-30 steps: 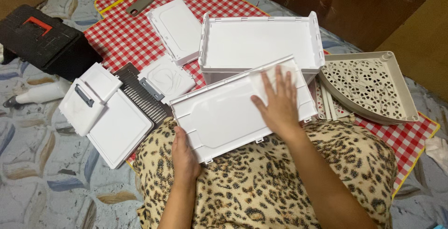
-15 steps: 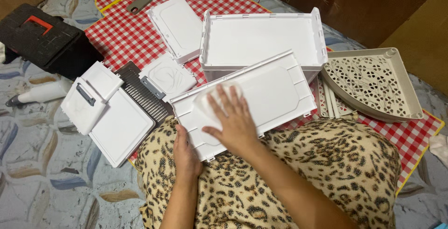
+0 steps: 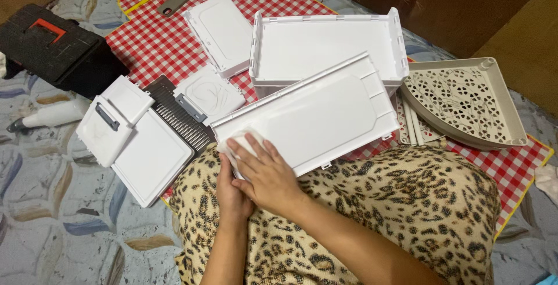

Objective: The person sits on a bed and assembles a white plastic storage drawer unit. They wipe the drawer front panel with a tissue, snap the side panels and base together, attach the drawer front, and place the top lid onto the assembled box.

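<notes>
- Right hand (image 3: 264,171) lies flat, fingers (image 3: 247,145) spread, pressing a white cloth (image 3: 247,137) on the white panel (image 3: 308,116).
- Left hand (image 3: 231,189) grips the panel's near edge (over the lap).

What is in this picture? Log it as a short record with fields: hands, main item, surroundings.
right hand: right hand lies flat, pressing a white cloth onto the near left corner of the white panel
left hand: left hand grips the panel's near edge, partly under the right hand
main item: panel rests tilted on the lap in leopard-print fabric
behind it: white tray on a red checked mat
right side: beige corner shelf
left side: black toolbox, smaller white parts
</notes>
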